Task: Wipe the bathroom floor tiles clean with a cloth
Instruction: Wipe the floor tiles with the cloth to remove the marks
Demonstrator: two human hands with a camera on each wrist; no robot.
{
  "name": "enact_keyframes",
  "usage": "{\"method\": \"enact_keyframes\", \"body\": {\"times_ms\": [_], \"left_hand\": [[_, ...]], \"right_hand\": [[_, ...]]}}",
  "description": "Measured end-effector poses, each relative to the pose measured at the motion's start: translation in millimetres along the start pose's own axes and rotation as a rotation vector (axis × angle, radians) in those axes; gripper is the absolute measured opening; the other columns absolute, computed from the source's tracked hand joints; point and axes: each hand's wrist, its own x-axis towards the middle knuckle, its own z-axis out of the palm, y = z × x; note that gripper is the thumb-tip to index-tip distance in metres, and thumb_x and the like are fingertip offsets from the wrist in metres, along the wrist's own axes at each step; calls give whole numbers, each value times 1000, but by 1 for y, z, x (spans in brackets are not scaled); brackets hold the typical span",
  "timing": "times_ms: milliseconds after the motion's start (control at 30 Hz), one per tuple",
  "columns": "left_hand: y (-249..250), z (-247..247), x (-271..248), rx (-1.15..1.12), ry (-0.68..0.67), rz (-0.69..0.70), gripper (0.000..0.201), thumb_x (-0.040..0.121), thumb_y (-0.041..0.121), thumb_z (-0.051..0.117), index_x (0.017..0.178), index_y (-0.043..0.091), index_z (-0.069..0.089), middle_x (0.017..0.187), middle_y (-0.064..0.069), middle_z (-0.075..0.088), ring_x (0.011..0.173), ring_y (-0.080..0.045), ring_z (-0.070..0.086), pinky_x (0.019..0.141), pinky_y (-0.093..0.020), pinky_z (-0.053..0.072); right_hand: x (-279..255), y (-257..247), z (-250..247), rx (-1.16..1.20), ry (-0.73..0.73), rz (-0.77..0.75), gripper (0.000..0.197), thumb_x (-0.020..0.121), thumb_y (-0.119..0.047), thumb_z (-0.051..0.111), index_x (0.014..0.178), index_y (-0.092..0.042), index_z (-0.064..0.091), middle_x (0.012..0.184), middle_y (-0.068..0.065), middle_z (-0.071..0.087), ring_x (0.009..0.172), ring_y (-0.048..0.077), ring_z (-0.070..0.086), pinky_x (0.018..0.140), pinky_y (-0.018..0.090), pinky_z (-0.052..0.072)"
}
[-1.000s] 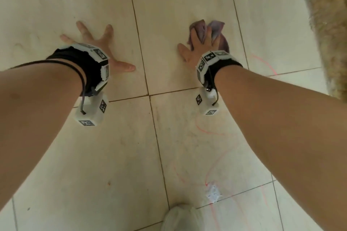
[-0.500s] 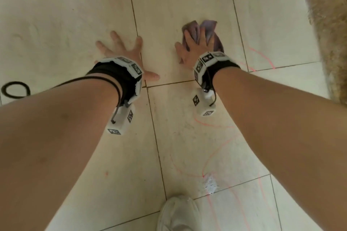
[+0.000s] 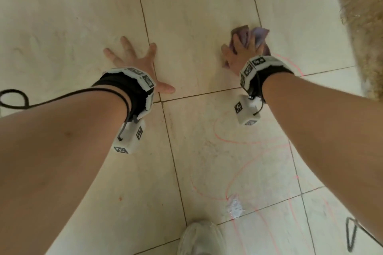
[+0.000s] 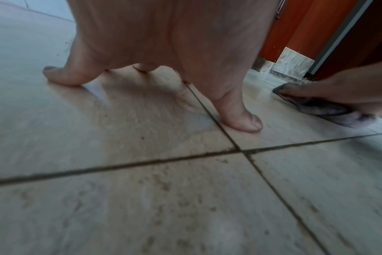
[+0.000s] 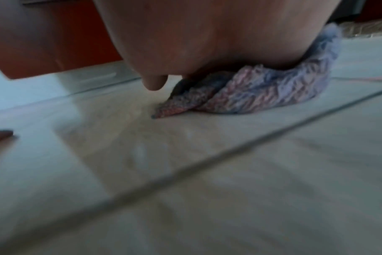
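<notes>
A crumpled purple cloth lies on the beige floor tiles, over a grout line at the upper right. My right hand presses down on it, fingers laid straight across the top. In the right wrist view the palm sits on the cloth, with the thumb hanging off its left side. My left hand is flat on the floor with its fingers spread, holding nothing. Its thumb and fingertips bear on the tile near a grout crossing. The cloth shows to its right.
Pink scribbled marks and a white smear lie on the tiles nearer me. A white shoe stands at the bottom edge. A shaggy tan rug borders the right side. A black cable loops at left. Reddish wood panels stand beyond.
My right hand has slid the cloth rightwards onto the grout line. My left hand has shifted right along the floor, up to the grout crossing.
</notes>
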Motion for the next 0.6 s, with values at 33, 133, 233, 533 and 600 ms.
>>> {"method": "enact_keyframes", "body": {"times_ms": [33,133,233,533,600], "left_hand": [[-1,0,2,4,-4,1,126,61,76,72,150,48,-13,157,-11,-32,139,-58,-19,107,-75,18],[1,1,3,-10,1,9,127,60,76,73,150,48,-12,157,-11,-32,139,-57,-19,106,-75,18],[1,0,3,8,18,4,126,60,78,71,150,48,-12,157,-12,-30,139,-57,-18,107,-75,17],[0,-2,3,39,4,25,129,58,81,68,150,47,-15,157,-14,-29,138,-59,-18,107,-76,15],[-1,-2,3,45,12,37,128,59,81,68,151,46,-13,158,-14,-28,139,-59,-16,107,-76,15]], "right_hand": [[7,-12,-1,19,14,-7,69,100,-57,21,157,-21,6,164,5,-7,149,31,-9,118,56,-6],[-10,-57,4,16,-47,-95,72,96,-65,21,156,-31,4,163,0,-12,149,30,-12,117,58,-5],[-53,-64,21,-16,-165,-152,67,96,-66,22,153,-40,-2,161,-5,-22,148,30,-17,116,56,-1],[-47,-6,24,-89,-176,-25,82,81,-78,6,154,-41,4,161,-5,-20,147,32,-18,115,64,0],[-41,-21,24,-39,-152,18,83,81,-77,4,154,-40,4,161,-1,-21,146,35,-21,115,63,-5]]}}
